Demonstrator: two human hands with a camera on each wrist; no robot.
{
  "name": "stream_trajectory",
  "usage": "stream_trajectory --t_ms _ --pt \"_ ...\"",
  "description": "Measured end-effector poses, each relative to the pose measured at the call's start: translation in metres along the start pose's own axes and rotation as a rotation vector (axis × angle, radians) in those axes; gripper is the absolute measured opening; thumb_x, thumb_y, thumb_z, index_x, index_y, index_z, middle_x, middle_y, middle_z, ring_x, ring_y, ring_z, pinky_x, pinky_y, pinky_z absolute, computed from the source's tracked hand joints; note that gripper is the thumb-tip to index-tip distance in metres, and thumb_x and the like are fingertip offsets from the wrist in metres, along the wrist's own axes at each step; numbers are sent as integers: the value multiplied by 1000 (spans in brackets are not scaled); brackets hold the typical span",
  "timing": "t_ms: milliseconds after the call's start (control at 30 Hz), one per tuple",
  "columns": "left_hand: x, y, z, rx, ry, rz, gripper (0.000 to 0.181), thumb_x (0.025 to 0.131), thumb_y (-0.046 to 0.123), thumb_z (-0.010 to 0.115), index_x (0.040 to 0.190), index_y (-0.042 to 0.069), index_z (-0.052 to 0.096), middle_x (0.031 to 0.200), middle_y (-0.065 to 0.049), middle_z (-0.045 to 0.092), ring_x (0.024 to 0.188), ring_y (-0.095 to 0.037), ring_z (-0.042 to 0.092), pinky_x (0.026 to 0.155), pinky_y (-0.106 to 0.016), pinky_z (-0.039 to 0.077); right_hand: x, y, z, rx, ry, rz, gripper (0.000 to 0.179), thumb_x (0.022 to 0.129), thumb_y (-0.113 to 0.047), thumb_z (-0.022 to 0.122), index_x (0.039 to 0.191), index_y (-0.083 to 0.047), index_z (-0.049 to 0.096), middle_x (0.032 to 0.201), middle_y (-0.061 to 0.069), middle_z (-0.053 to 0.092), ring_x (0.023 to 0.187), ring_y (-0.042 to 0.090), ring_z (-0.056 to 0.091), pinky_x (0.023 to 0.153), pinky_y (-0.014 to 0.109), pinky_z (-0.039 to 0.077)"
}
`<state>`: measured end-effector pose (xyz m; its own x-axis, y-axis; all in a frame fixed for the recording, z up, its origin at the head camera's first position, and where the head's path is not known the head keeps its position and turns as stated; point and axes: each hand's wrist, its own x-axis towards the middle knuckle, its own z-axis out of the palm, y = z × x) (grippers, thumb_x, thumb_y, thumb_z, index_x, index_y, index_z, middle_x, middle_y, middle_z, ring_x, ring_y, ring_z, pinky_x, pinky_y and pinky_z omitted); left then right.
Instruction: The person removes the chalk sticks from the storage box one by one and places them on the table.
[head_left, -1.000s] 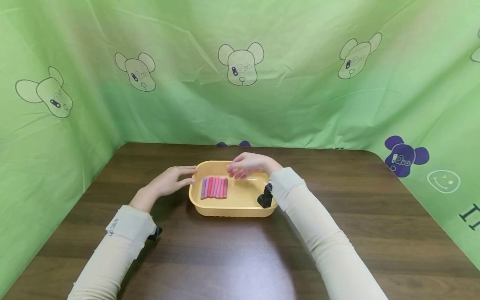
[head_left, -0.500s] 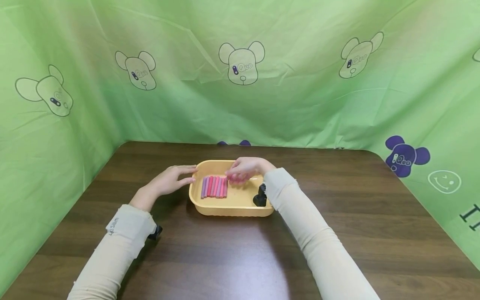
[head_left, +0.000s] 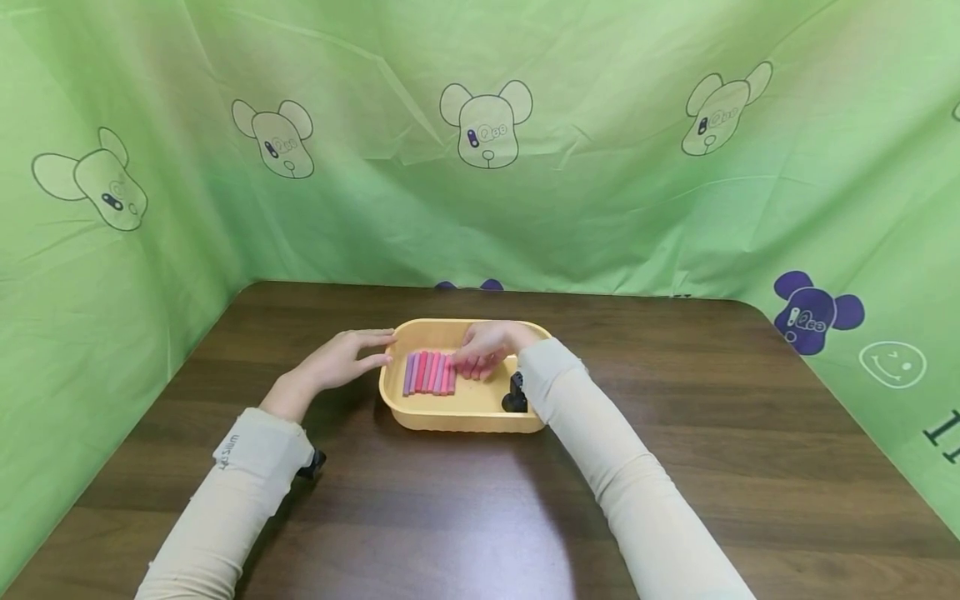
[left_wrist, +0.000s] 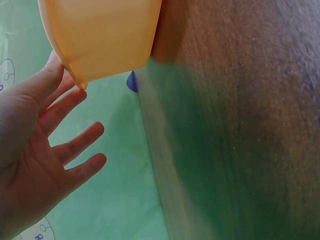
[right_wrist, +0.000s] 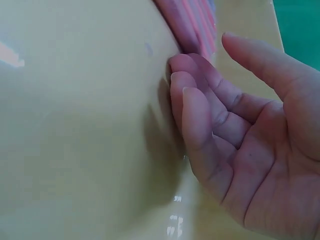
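Several thin pink, red and purple sticks (head_left: 430, 373) lie side by side in a row, in the left half of a yellow plastic tray (head_left: 465, 423). My left hand (head_left: 337, 360) touches the tray's left rim with its fingers spread and nearly straight. In the left wrist view the thumb and fingertips are right at the rim (left_wrist: 77, 82). Inside the tray, my right hand (head_left: 491, 346) is at the right end of the row. Its fingers are loosely bent with the thumb held apart, and the fingertips lie by the end of the nearest purple stick (right_wrist: 175, 22).
The tray stands on a brown wooden table (head_left: 360, 517). A green printed curtain (head_left: 360, 217) encloses the back and sides. A black wrist camera (head_left: 515, 398) on my right wrist hangs over the tray's right part.
My right hand has come down and slightly toward me into the tray, up to the right end of the row. My left hand and the tray have stayed in place.
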<state>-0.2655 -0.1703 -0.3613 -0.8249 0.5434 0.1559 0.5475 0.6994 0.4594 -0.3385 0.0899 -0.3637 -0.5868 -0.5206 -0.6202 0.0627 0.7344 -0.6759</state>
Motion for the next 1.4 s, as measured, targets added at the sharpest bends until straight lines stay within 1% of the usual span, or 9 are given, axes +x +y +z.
stream_trajectory --t_ms 267,433,533,667,733,800,967,1300,1400 --pt "0 1 0 4 -6 -7 43 93 21 58 130 -1 53 137 -18 51 129 -35 46 108 -48 36 2 -3 6 -35 23 43 31 93 -26 56 69 -8 60 56 -3 58 47 4 51 47 14 46" --pt "0 1 0 -9 -4 -9 44 93 23 57 130 -2 53 137 -19 50 129 -37 45 109 -50 35 3 -6 8 -72 53 62 31 92 -26 59 66 -9 60 55 -3 58 46 3 51 47 14 46" --pt "-1 0 0 -25 12 17 47 93 30 56 129 0 54 136 -19 51 128 -38 46 107 -51 36 4 -7 8 -85 62 73 31 92 -23 59 65 -9 60 55 -3 58 46 4 53 47 14 47" --pt "-3 1 -1 -18 37 54 51 93 39 54 128 2 56 134 -18 54 125 -37 48 105 -49 40 4 -8 8 -92 59 76 29 92 -20 59 65 -9 59 55 -3 59 47 4 54 48 14 48" --pt "-3 0 -1 -23 28 41 50 94 37 54 129 2 56 134 -18 53 127 -36 48 106 -48 39 4 -8 7 -94 52 75 28 92 -19 59 66 -8 59 56 -2 59 47 4 55 49 14 49" --pt "-2 0 -1 -34 13 14 47 93 30 56 129 0 54 136 -19 51 128 -37 45 107 -50 36 4 -8 7 -93 46 73 27 91 -18 59 66 -8 59 57 -2 60 47 4 56 50 14 49" --pt "-1 1 0 -10 3 -28 43 93 22 57 130 1 53 137 -18 51 130 -35 44 108 -49 36 4 -9 8 -79 49 80 26 91 -15 60 66 -7 59 58 0 61 48 5 57 50 15 51" --pt "-3 2 1 -12 16 -17 42 93 20 58 130 0 54 136 -19 51 129 -36 45 107 -49 37 5 -8 8 -60 48 103 25 90 -13 59 66 -7 58 58 0 61 48 6 57 50 15 51" --pt "-2 2 1 -15 11 -29 43 93 20 58 130 0 53 137 -18 51 130 -36 45 108 -49 36 5 -8 8 -65 46 100 25 90 -13 59 66 -7 58 58 0 60 48 6 57 50 15 51"
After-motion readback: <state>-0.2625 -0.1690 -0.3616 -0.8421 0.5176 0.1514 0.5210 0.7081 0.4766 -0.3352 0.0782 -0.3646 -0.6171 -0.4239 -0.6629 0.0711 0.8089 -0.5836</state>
